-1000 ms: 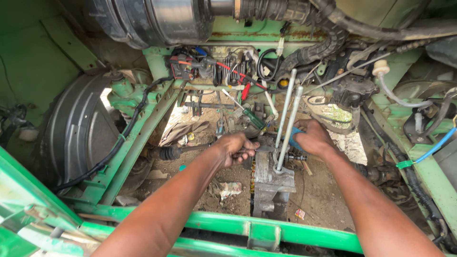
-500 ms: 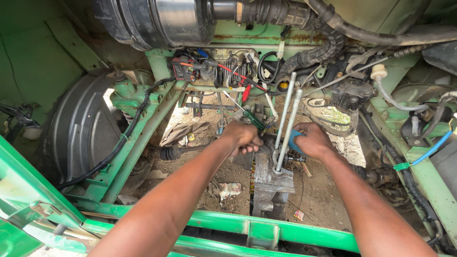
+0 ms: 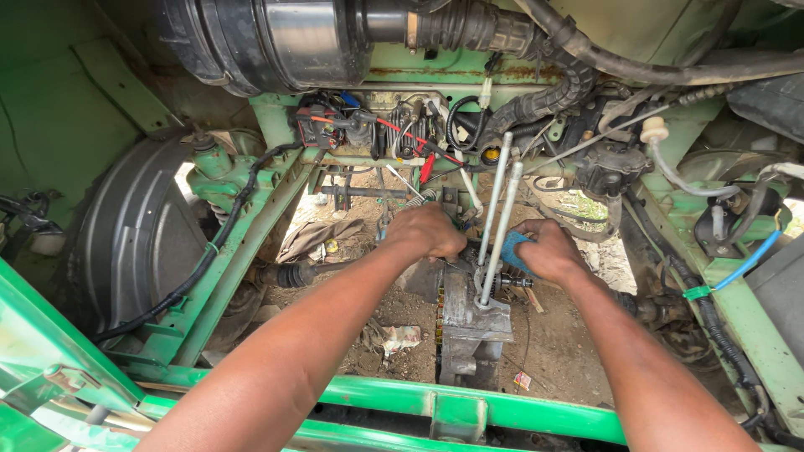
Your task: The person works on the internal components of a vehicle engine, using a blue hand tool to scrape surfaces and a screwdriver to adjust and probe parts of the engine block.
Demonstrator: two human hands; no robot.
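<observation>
Left hand (image 3: 429,233) is clenched on a part atop the grey gearbox (image 3: 469,322), low in the green frame (image 3: 402,398); right hand (image 3: 546,249) grips a blue rag (image 3: 512,249) beside two rods (image 3: 496,219); seemingly loosening a fitting, needing steady bracing.

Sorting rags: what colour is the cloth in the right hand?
Blue cloth, head view.

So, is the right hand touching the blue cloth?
Touching. The head view shows the right hand closed around the blue cloth, with no gap visible.
</observation>
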